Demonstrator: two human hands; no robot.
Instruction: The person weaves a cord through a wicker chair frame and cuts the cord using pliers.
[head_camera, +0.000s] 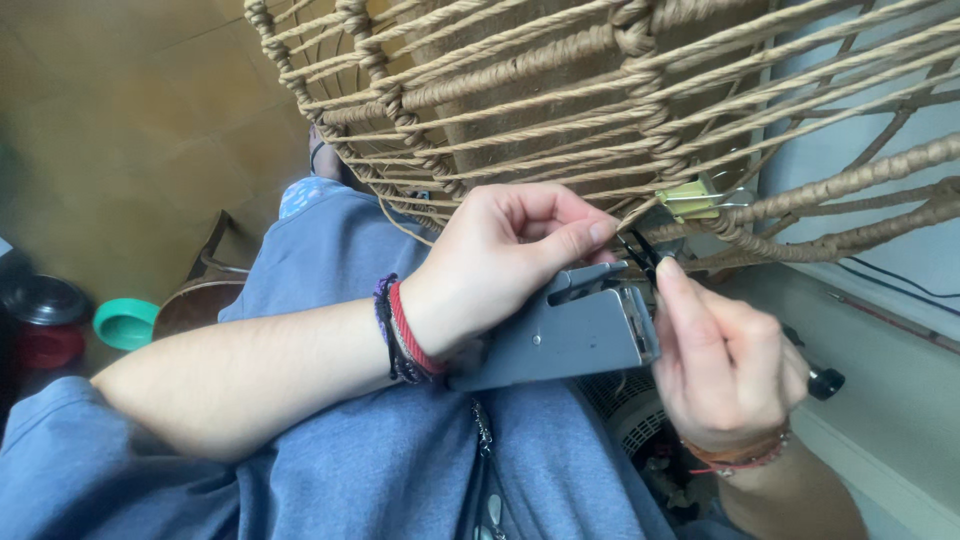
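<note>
While woven cords (560, 90) crowd, green bowl (125, 322) aside

A grey metal staple gun (560, 335) lies level, its nose pressed to the lower edge of a woven rope chair frame (600, 110). A thin black strap (640, 252) stands at that nose, beside a yellow-green clip (690, 200) on the weave.

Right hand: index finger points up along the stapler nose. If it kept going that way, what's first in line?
Probably the black strand right above the right hand fingertip, at the grey stapler nose. Past it come the woven cords and a yellow-green clip. Depth is unclear from one view.
</note>
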